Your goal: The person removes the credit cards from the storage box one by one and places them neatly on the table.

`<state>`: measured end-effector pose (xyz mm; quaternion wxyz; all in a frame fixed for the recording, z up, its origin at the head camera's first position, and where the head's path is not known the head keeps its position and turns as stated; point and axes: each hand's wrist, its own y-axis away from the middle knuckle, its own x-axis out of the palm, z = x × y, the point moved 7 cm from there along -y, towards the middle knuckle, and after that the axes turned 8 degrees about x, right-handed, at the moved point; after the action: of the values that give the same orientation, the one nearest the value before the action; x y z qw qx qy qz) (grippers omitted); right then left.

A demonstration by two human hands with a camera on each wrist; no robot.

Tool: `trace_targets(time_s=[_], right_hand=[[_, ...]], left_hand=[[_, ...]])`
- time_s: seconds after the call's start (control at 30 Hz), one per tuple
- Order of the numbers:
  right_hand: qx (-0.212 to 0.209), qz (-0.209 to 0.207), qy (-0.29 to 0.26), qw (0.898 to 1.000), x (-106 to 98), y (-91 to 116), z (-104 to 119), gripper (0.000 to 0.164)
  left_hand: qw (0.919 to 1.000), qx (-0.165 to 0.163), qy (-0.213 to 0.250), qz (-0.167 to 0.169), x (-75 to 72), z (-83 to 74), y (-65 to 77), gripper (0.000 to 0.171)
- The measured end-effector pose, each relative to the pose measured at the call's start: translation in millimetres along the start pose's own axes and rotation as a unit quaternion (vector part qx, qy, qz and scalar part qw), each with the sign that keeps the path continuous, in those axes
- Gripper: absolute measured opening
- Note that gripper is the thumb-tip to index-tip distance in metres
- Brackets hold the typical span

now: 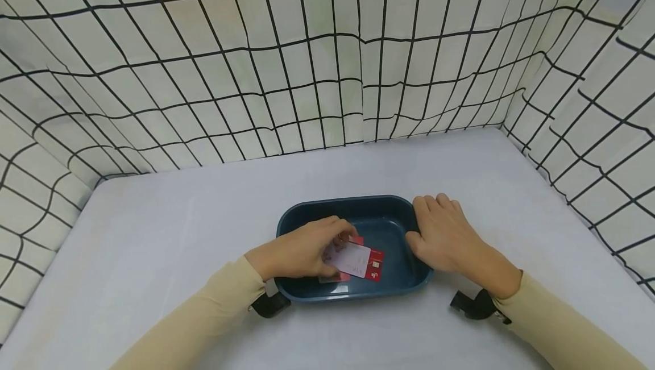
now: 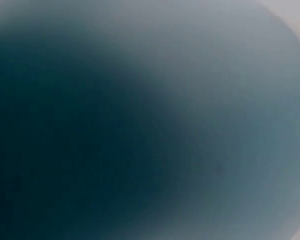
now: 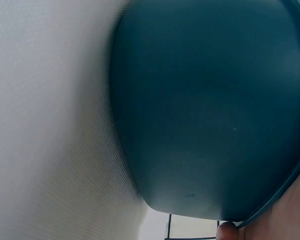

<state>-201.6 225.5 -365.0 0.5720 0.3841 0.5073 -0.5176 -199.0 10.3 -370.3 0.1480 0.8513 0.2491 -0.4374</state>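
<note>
A dark blue oblong tray (image 1: 394, 245) stands on the white table, with a few flat cards inside it. My left hand (image 1: 307, 245) reaches over the tray's left side and holds a pale card (image 1: 353, 260) between thumb and curled fingers. A red card (image 1: 375, 265) with a chip shows from beneath the pale one, and more red edges peek out under the fingers. On the right end, my right hand (image 1: 445, 236) grips the tray's rim, its fingers over the edge. The right wrist view shows the tray's outer wall (image 3: 205, 110) and a fingertip (image 3: 227, 231) at the rim.
White padded walls with a black grid (image 1: 307, 74) enclose the table's (image 1: 179, 256) back and sides. A black wrist camera (image 1: 270, 304) sits below the left wrist, another black device (image 1: 473, 304) at the right wrist. Blurred blue tray wall fills the left wrist view.
</note>
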Motion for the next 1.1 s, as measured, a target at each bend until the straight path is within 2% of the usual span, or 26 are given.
trace_targets(time_s=[0.27,0.5,0.9,1.1], right_hand=[[0.004,0.012,-0.007,1.000,0.8,-3.4,-2.6,0.026],[0.007,0.018,-0.013,1.000,2.2,-4.0,-2.8,0.025],[0.004,0.022,-0.013,1.000,4.2,-3.0,-2.6,0.026],[0.007,0.027,-0.017,0.999,2.8,-4.3,-3.6,0.025]], left_hand=[[0.9999,0.009,0.006,0.005,-2.1,1.2,-3.2,0.058],[0.9997,-0.005,-0.011,0.023,0.6,4.4,-4.0,0.058],[0.9991,-0.038,0.003,0.017,1.6,7.6,-2.3,0.061],[0.9996,-0.023,0.007,0.017,-2.4,6.4,-4.2,0.063]])
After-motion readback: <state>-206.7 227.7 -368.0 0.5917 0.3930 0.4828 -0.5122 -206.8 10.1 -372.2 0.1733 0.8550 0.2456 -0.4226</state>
